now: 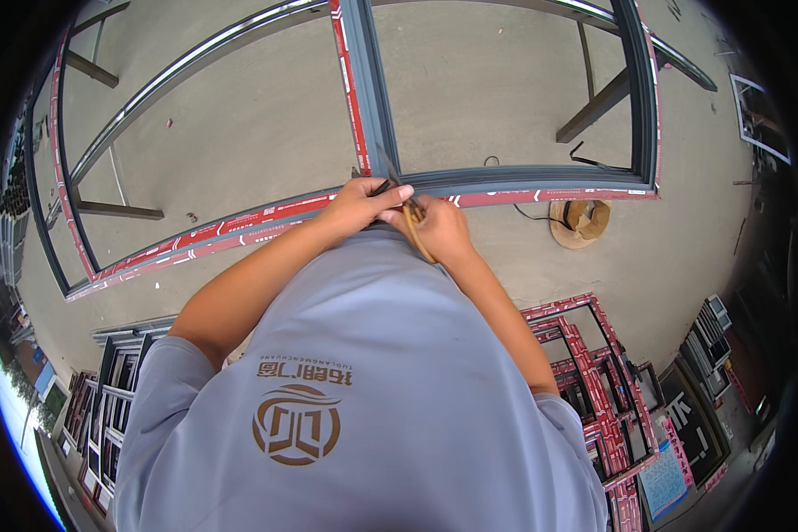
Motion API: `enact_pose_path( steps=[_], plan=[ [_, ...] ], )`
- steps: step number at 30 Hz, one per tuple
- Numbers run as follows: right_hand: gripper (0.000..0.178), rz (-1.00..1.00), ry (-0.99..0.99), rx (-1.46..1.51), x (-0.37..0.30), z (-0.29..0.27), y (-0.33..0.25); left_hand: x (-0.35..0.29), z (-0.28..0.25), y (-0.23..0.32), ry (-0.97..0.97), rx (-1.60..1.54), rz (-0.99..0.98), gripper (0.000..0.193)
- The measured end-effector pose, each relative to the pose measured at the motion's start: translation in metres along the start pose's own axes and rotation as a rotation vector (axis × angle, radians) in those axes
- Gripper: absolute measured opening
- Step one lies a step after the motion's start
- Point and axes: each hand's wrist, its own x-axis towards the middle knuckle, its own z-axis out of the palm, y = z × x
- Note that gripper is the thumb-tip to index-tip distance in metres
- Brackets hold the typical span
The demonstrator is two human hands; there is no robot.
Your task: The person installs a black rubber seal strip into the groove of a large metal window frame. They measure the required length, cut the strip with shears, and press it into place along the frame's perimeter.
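A large window frame point(505, 176) of dark grey profile, edged with red-and-white protective film, lies in front of my body. Both my hands are close together at its near edge, by the foot of the upright bar point(363, 80). My left hand point(361, 206) pinches a short piece of black strip point(379, 188) between thumb and fingers. Closed around a pair of scissors point(418, 238) with tan handles is my right hand point(439, 226). The blades point away from me over the bar's joint; whether they touch the strip I cannot tell.
A tan hat point(580, 223) lies on the floor beyond the frame's near edge, right of my hands. Metal support legs point(594, 108) stand under the frame. Stacked red-filmed frames point(585, 372) are at lower right, more frames point(120, 381) at lower left. A bent black strip point(594, 160) hangs near the right corner.
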Motion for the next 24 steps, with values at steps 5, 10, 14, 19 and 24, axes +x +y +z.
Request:
enact_pose_path(
  steps=[5, 10, 14, 19, 24],
  plan=[
    [0.053, -0.156, 0.053, -0.144, 0.008, -0.015, -0.029, -0.013, -0.003, 0.005, 0.152, -0.167, 0.068, 0.036],
    [0.033, -0.223, 0.123, 0.106, 0.018, -0.063, 0.014, -0.020, -0.015, -0.005, 0.323, -0.237, 0.253, 0.032],
    [0.028, -0.205, 0.441, -0.156, 0.048, -0.147, 0.105, -0.039, -0.022, -0.016, 0.394, -0.387, 0.287, 0.033],
    [0.025, 0.151, 0.539, -0.430, 0.085, -0.255, 0.217, -0.077, -0.019, -0.033, 0.556, -0.422, 0.322, 0.034],
    [0.055, 0.274, 0.118, -0.780, 0.115, -0.281, 0.280, -0.106, 0.002, -0.052, 0.771, -0.564, 0.392, 0.030]
  ],
)
